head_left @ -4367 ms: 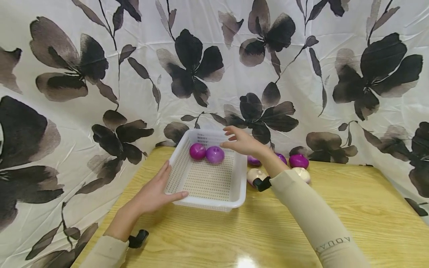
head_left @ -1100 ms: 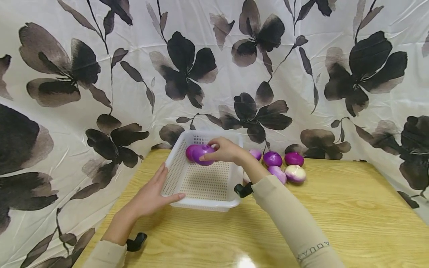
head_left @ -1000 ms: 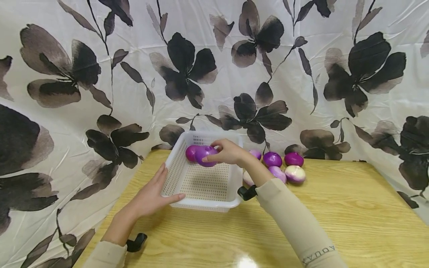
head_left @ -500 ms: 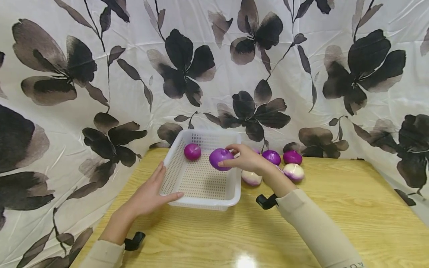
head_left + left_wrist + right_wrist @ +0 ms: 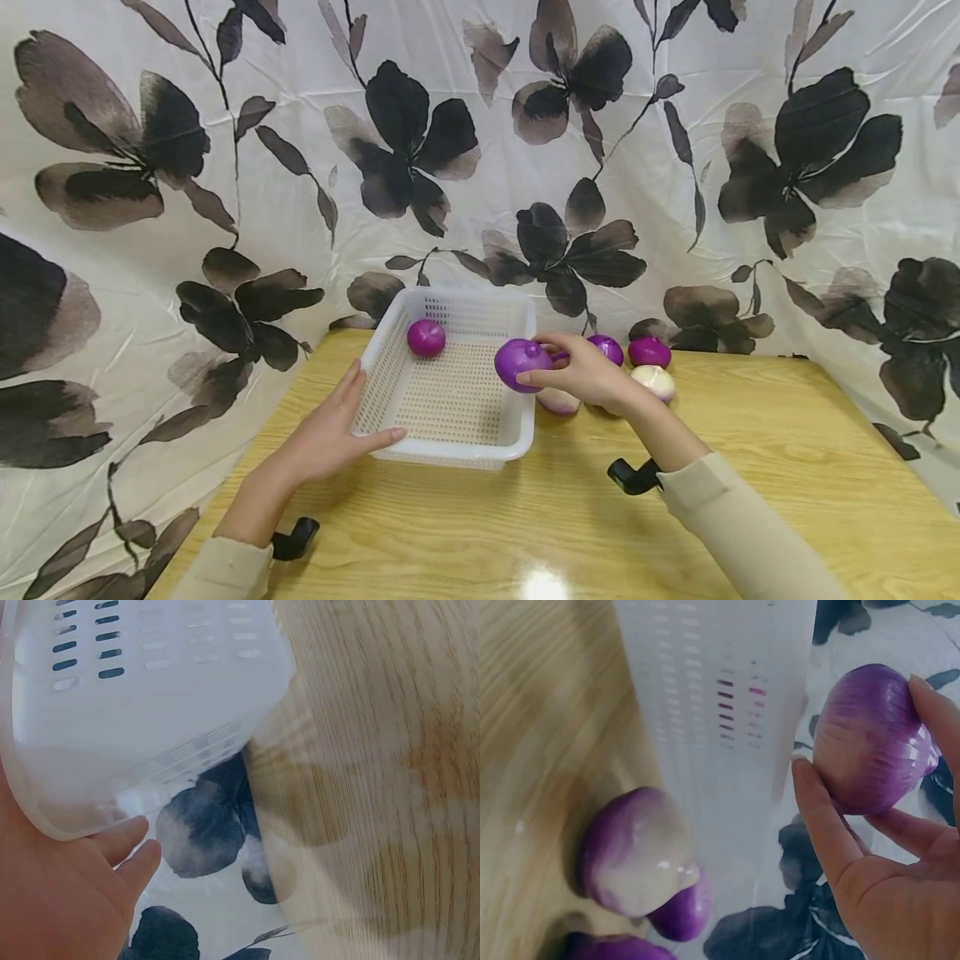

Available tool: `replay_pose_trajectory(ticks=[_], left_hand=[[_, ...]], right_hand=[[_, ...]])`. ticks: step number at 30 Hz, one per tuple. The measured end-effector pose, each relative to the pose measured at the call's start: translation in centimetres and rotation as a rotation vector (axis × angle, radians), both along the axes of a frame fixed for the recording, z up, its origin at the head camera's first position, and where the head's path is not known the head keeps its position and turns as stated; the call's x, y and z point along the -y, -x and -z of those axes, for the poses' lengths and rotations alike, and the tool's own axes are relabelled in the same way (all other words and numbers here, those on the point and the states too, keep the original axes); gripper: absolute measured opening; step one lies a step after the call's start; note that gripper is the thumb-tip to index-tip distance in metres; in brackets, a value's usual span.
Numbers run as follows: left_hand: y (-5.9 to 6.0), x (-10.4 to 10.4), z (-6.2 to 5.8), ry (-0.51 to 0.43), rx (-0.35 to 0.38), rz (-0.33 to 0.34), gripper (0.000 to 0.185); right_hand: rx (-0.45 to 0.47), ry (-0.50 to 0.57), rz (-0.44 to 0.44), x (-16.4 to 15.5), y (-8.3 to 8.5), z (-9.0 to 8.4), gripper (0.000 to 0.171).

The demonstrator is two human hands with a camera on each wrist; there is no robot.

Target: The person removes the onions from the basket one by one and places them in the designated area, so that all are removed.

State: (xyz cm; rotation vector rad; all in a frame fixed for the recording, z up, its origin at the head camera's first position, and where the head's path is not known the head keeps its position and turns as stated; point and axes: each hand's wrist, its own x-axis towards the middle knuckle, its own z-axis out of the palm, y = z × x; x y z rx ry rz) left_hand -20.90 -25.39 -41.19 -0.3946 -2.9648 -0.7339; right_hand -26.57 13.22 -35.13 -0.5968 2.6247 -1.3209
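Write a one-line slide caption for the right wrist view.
Right hand holds a purple onion beside the white basket, above more onions.

Purple onion (image 5: 522, 364); white basket (image 5: 450, 450); black-flowered white curtain (image 5: 420, 150).
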Motion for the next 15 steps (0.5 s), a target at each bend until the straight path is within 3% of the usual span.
replay_pose_trajectory(ticks=[15], left_hand=[[0.0,-0.1,-0.2,-0.026,0.000,0.004,0.128]], right_hand=[[0.005,-0.029,0.034,-4.5,-1.5,1.8,0.080]])
